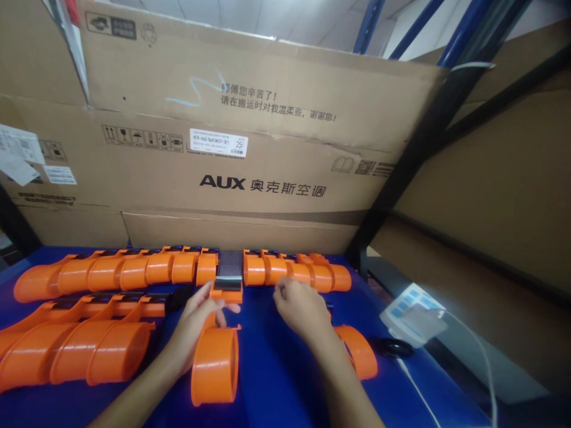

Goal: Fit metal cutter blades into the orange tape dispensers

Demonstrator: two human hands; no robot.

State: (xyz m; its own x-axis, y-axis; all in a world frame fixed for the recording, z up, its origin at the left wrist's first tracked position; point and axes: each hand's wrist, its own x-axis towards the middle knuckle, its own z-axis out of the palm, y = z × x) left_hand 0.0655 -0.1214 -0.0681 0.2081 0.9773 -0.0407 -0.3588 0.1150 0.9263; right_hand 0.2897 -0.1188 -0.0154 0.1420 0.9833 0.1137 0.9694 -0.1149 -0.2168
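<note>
My left hand (pixel 196 321) grips an orange plastic part with a wide round ring (pixel 214 365) at its lower end, fingers curled around its bracket. On the upper end of that part sits a flat dark grey rectangular piece (pixel 230 267) with a shiny lower edge. To the right, my right hand (pixel 301 303) is closed, apart from the held part and just in front of the back row. Its fingertips are pressed together, and whatever they hold cannot be made out. Another orange ring part (pixel 359 352) lies partly behind my right forearm.
Several orange ring parts (pixel 134 272) form a back row on the blue surface (pixel 267 368); several more (pixel 120 351) lie front left. At right are a white-and-blue box (pixel 413 312), a white cable (pixel 484 351) and a black round object (pixel 392 347). Cardboard (pixel 267 131) stands behind, beside a rack post (pixel 401 160).
</note>
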